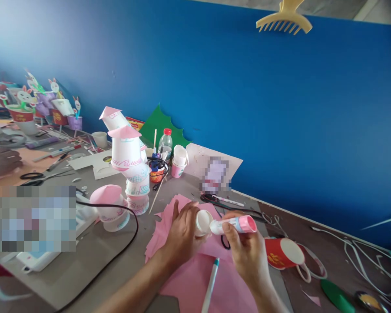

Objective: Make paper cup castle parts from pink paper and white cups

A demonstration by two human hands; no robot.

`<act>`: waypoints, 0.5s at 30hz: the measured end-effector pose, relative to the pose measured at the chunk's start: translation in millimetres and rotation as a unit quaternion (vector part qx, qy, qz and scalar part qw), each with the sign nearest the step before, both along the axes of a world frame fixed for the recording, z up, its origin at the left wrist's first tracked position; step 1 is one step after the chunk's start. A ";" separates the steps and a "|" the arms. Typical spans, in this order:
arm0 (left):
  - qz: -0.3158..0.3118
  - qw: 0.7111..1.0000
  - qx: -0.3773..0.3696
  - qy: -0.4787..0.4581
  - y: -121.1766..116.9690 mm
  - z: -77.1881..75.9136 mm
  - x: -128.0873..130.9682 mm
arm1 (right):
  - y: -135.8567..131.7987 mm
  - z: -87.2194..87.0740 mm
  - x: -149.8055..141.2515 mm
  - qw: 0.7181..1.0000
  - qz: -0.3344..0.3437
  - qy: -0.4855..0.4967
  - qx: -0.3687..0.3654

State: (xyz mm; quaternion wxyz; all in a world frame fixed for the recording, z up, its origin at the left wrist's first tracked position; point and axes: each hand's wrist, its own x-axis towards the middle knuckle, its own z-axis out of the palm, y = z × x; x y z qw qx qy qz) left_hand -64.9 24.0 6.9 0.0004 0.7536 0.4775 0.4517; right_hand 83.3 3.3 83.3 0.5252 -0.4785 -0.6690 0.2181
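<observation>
My left hand point(184, 228) is closed around a small white paper cup point(203, 223), tipped so that its round end faces right. In my right hand point(247, 250) is a glue stick point(231, 225) with a pink base, held nearly level. Its white tip is at the cup's edge; whether they touch I cannot tell. Beneath both hands lie sheets of pink paper point(179, 282). A white marker with a teal end point(211, 284) rests on the paper below the cup. Part of a black loop point(226, 242) shows behind my right hand.
Decorated paper-cup towers with pink cone roofs point(125, 150) stand left of centre. A black cable point(135, 234) curves over the table. A red paper cup point(283, 253) lies at right. Another person's hand point(3, 164) is at far left near scissors point(35, 176). A blue wall point(247, 95) rises behind.
</observation>
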 end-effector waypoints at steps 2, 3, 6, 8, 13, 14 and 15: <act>-0.012 1.000 -0.008 0.017 -1.0 -0.5 1.2 | -0.5 -5.5 -3.6 1.000 0.009 -0.013 -0.008; -0.016 0.999 -0.012 0.026 -1.5 -0.7 1.6 | -0.3 -8.1 -4.7 1.000 0.014 -0.015 -0.011; -0.011 0.999 -0.001 0.042 -2.9 -1.1 2.0 | 0.8 -14.6 -6.0 0.999 0.028 -0.015 -0.018; -0.005 0.999 0.012 0.047 -3.2 -1.1 1.3 | -0.1 -18.1 -7.8 0.999 0.035 -0.017 -0.025; 0.033 0.999 0.013 0.037 2.1 -1.0 -3.7 | -11.1 -22.3 -16.8 0.988 0.103 -0.025 -0.116; 0.045 0.998 0.018 0.031 3.6 -0.8 -4.8 | -12.9 -21.0 -17.0 0.987 0.113 -0.030 -0.112; 0.054 0.998 0.024 0.026 4.7 -0.4 -5.6 | -13.8 -18.7 -15.9 0.989 0.112 -0.032 -0.088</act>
